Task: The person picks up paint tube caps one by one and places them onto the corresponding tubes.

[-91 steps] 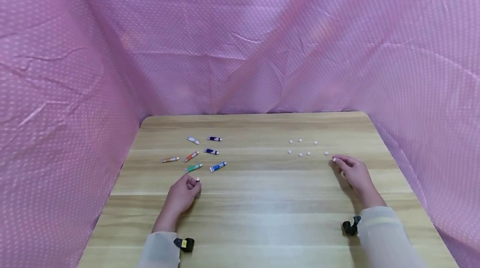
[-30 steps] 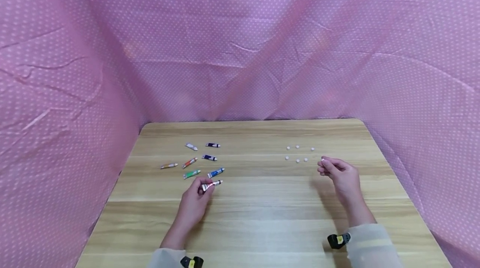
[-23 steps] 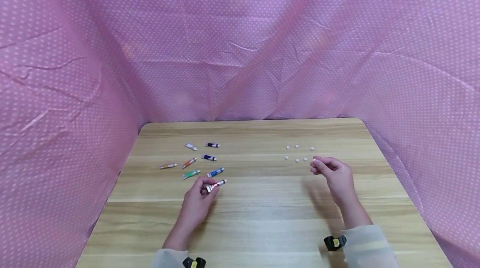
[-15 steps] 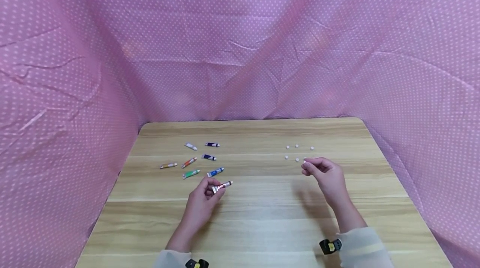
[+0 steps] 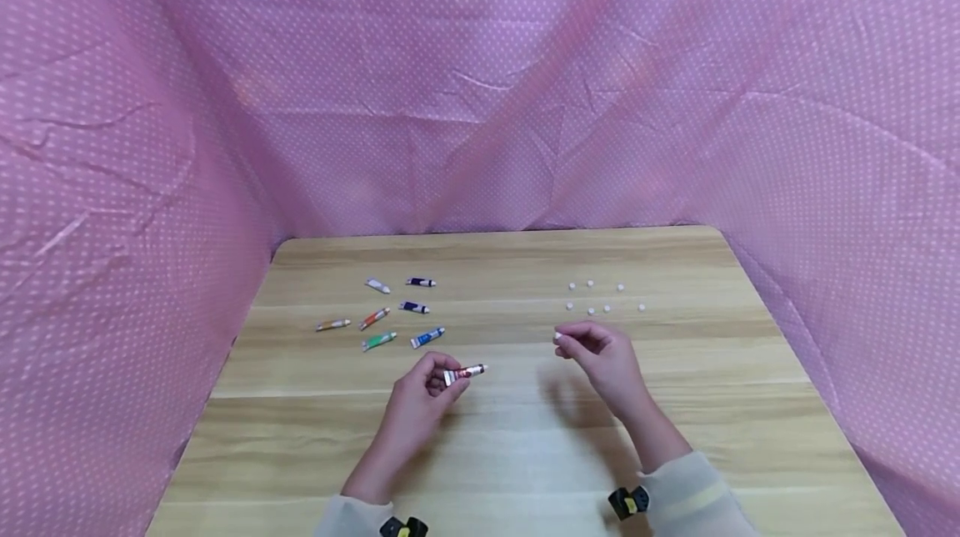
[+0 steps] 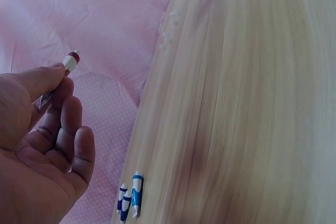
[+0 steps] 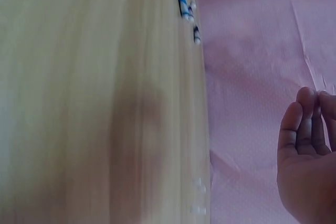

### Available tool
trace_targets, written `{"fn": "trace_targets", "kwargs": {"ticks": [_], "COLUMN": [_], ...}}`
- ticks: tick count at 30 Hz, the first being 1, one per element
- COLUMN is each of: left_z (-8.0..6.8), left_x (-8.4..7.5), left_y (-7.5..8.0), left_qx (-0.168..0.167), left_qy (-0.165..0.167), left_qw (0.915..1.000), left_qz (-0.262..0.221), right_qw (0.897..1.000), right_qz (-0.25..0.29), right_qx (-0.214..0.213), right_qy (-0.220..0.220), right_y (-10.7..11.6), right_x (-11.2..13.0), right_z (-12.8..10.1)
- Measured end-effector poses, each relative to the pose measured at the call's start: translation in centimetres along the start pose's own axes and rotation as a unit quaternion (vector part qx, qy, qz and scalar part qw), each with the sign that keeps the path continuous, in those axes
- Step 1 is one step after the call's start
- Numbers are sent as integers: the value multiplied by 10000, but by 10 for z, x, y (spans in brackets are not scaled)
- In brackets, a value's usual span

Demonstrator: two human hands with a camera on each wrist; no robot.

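Red and white, the small paint tube [image 5: 465, 373] sits pinched between the thumb and fingers of the left hand [image 5: 420, 404], held just above the wooden table [image 5: 525, 454] near its middle. Its long axis runs roughly left to right, tilted a little upward, with the open nozzle end pointing toward the right hand [image 5: 603, 353]. In the left wrist view the same tube [image 6: 62, 72] pokes out past the thumb, dark red tip outermost, while the other fingers lie loosely curled beneath it.

The right hand hovers near the nozzle, a short gap between them, and nips a tiny white cap [image 5: 558, 338] between thumb and forefinger, with the cap on the side facing the tube. So cap and nozzle face each other almost along the tube's own line, cap slightly higher and farther back. The right wrist view shows only curled fingertips [image 7: 304, 129]; the cap itself cannot be made out there.

Materials look simple: the tube is thin, soft and crimped flat at its tail, likely to dent under pressure; the cap is a hard little round piece, easy to fumble.

Behind the left hand lie seven more tubes [image 5: 390, 312] in several colours, scattered and well apart from one another. Behind the right hand rests a loose cluster of white caps [image 5: 600, 297]. Pink dotted cloth [image 5: 480, 87] walls in the table on three sides.
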State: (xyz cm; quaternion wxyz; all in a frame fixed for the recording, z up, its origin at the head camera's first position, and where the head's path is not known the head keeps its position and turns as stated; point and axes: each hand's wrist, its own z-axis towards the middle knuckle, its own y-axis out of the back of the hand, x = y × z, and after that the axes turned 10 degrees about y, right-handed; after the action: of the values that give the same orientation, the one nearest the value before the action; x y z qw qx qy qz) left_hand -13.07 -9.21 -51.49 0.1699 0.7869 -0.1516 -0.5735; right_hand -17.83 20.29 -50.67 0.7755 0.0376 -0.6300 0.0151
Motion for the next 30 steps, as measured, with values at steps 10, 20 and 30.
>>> {"fn": "trace_targets", "kwargs": {"ticks": [10,20,30], "left_z": [-5,-5,-6], "left_x": [-1,3,4], "left_y": [-8,-16,-18], "left_qx": [286,396,562], "left_qy": [-85,-179,-324], "left_qw": [9995,9990,9979], "left_qz": [-40,66,-22], "right_qw": [9934,9887,9880], "right_qz": [-733,-942,-1079], "right_qx": [883,1162,1100], "right_qy": [-57,-33,72], "right_y": [-36,-49,-53], "right_x": [-6,-8,-9], "right_z": [-19,-31,-34]}}
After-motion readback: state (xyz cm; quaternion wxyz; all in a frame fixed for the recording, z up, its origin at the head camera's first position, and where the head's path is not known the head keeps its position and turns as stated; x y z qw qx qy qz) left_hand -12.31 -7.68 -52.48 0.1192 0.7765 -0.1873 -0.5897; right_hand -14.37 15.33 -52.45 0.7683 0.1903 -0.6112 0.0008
